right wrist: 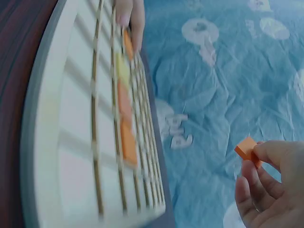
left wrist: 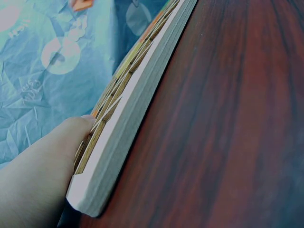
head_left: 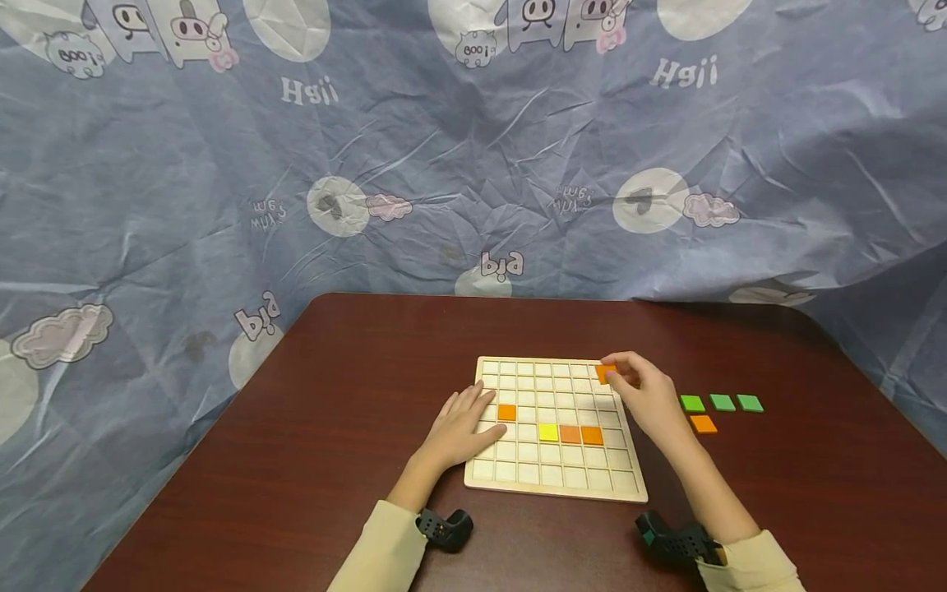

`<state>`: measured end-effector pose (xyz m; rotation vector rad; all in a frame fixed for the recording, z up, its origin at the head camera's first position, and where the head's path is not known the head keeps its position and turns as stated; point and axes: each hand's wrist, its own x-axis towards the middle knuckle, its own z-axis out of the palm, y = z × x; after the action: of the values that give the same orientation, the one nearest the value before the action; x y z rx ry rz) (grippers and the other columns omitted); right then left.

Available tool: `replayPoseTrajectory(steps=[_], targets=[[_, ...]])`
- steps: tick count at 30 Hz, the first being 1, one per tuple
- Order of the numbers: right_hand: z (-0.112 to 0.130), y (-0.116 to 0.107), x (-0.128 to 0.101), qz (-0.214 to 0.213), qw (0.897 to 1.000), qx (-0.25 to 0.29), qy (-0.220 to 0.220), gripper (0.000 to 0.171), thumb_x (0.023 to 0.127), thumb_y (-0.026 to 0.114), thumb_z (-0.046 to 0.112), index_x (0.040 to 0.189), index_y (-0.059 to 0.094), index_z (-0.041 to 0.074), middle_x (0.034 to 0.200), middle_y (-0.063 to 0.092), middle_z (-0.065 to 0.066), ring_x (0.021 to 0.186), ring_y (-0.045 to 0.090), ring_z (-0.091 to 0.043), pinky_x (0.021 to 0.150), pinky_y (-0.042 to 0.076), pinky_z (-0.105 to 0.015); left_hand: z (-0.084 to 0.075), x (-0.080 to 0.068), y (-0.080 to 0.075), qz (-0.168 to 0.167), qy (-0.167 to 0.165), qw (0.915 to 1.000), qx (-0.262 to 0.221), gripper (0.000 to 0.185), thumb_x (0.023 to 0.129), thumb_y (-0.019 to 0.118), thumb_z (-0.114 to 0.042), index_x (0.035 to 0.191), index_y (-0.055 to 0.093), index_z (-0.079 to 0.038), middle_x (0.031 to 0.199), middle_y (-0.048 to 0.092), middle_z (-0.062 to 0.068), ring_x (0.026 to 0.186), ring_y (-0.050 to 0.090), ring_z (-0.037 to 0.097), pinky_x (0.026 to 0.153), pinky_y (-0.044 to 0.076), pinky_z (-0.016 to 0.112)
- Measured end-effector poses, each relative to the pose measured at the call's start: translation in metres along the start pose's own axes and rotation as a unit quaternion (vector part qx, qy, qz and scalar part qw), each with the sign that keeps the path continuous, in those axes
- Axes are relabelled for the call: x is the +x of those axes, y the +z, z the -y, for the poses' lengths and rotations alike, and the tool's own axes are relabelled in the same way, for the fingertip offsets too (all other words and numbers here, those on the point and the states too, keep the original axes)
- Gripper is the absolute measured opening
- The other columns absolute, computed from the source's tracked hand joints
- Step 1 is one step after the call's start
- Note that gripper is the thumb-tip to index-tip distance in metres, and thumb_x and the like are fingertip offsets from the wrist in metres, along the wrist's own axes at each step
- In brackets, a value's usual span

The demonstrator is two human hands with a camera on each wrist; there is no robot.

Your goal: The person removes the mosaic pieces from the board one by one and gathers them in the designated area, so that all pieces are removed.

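A pale wooden grid board (head_left: 518,474) lies on the table, its cells edged by thin ridges. My left hand (head_left: 460,429) rests on the board's left side with fingers spread, the thumb reaching over the cells; in the left wrist view the thumb (left wrist: 71,137) overlaps the board's edge. Between thumb and fingers, my right hand (head_left: 651,399) pinches an orange square tile (right wrist: 247,147) above the board's far right corner. Set in the cells are another orange tile (head_left: 506,413) near the left hand, and a row of a yellow tile (head_left: 547,432), a darker orange tile (head_left: 570,434) and an orange one (head_left: 592,436).
Right of the board, beyond the right forearm, lie a bright green tile (head_left: 692,404), two duller green tiles (head_left: 722,403) and an orange tile (head_left: 704,424). The dark red-brown table (head_left: 296,460) meets a blue printed cloth (head_left: 444,148) at the back.
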<state>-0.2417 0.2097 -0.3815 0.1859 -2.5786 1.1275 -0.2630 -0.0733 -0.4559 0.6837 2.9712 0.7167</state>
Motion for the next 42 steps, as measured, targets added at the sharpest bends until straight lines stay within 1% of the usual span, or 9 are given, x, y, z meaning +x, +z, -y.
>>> replayPoseTrajectory(steps=[3,9,15,19,23,28,31,37,42], targets=[[-0.016,-0.014,-0.004,-0.023,0.999,-0.024,-0.004,0.022,0.09,0.054,0.024,0.107,0.06,0.012,0.091,0.06,-0.007,0.069,0.047,0.0,0.052,0.043,-0.02,-0.001,0.0,0.0,0.001,0.0,1.0,-0.002,0.064,0.088,0.04,-0.055,0.142,0.03,-0.021,0.152,0.019,0.003,0.139,0.02,0.024,0.115,0.011,0.043],[-0.05,-0.046,-0.015,-0.057,0.997,-0.055,0.015,0.027,0.09,0.054,0.03,0.106,0.06,0.01,0.083,0.051,0.0,0.061,0.04,0.0,0.046,0.037,-0.02,-0.003,0.001,-0.001,0.0,0.003,1.0,0.006,0.065,0.088,0.04,-0.056,0.142,0.03,-0.021,0.152,0.019,0.004,0.139,0.021,0.024,0.115,0.012,0.043],[-0.088,-0.073,-0.028,-0.093,0.991,-0.076,0.053,0.029,0.089,0.055,0.032,0.107,0.06,0.009,0.081,0.045,0.024,0.064,0.038,0.011,0.049,0.035,-0.019,-0.004,0.001,-0.002,0.004,0.004,1.0,0.004,0.065,0.088,0.039,-0.056,0.142,0.029,-0.021,0.152,0.018,0.003,0.139,0.02,0.024,0.115,0.011,0.043],[-0.109,-0.082,-0.035,-0.091,0.99,-0.073,0.085,0.035,0.09,0.053,0.035,0.11,0.058,0.008,0.077,0.042,0.031,0.061,0.04,0.008,0.047,0.035,-0.021,-0.004,0.001,-0.001,0.004,0.004,1.0,0.002,0.065,0.088,0.04,-0.056,0.142,0.03,-0.021,0.152,0.019,0.004,0.139,0.02,0.024,0.115,0.012,0.043],[-0.125,-0.086,-0.04,-0.081,0.989,-0.067,0.103,0.038,0.09,0.052,0.036,0.111,0.056,0.005,0.071,0.044,0.03,0.057,0.041,0.001,0.046,0.033,-0.024,-0.003,0.0,0.0,0.001,0.001,1.0,0.004,0.065,0.088,0.04,-0.055,0.142,0.031,-0.021,0.151,0.02,0.004,0.139,0.021,0.024,0.115,0.012,0.043],[-0.14,-0.084,-0.043,-0.046,0.991,-0.081,0.094,0.037,0.091,0.051,0.034,0.111,0.055,0.004,0.074,0.04,0.034,0.061,0.039,0.014,0.05,0.036,-0.02,-0.002,0.0,0.001,-0.002,0.0,1.0,0.006,0.065,0.088,0.04,-0.056,0.141,0.031,-0.021,0.151,0.02,0.003,0.139,0.021,0.024,0.115,0.012,0.043],[-0.144,-0.084,-0.042,-0.023,0.992,-0.094,0.086,0.036,0.091,0.051,0.033,0.11,0.056,0.003,0.079,0.045,0.028,0.064,0.035,0.021,0.052,0.038,-0.017,-0.001,-0.001,0.001,-0.001,0.0,1.0,0.004,0.065,0.088,0.039,-0.056,0.142,0.031,-0.021,0.151,0.02,0.003,0.139,0.021,0.024,0.115,0.012,0.043],[-0.149,-0.084,-0.04,-0.015,0.991,-0.113,0.075,0.035,0.092,0.05,0.032,0.108,0.056,0.001,0.09,0.059,-0.011,0.063,0.032,0.022,0.051,0.038,-0.018,-0.001,0.0,0.001,0.001,-0.001,1.0,0.001,0.066,0.088,0.039,-0.057,0.142,0.029,-0.021,0.152,0.019,0.003,0.139,0.02,0.023,0.115,0.01,0.043],[-0.15,-0.082,-0.041,-0.02,0.989,-0.132,0.069,0.034,0.091,0.051,0.031,0.105,0.059,0.0,0.094,0.055,-0.021,0.062,0.034,0.015,0.053,0.037,-0.022,-0.002,0.001,0.0,0.0,-0.002,1.0,0.001,0.065,0.088,0.039,-0.056,0.142,0.03,-0.021,0.152,0.019,0.003,0.139,0.02,0.023,0.115,0.01,0.042]])
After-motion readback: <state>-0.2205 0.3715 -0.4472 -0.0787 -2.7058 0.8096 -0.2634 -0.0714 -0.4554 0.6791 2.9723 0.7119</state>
